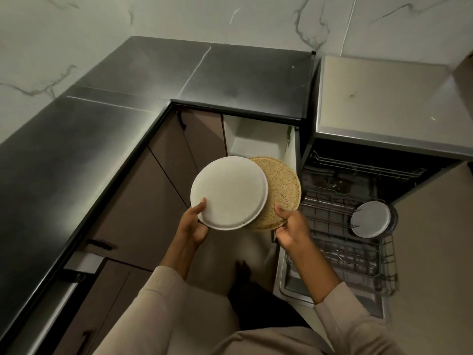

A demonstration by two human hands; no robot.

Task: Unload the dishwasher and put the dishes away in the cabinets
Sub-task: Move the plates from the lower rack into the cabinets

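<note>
Evidently ready for stowing, the white plate (229, 192) is pinched at its rim by the left hand (195, 222) and the speckled tan plate (281, 190) by the right hand (291, 230), mid-frame before the open cabinet (256, 139).

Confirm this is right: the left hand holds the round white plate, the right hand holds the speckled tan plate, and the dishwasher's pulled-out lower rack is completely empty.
Not quite. The head view shows the left hand holding the round white plate and the right hand holding the speckled tan plate, but the dishwasher's pulled-out lower rack is not empty: a round grey-white plate stands in it.
</note>
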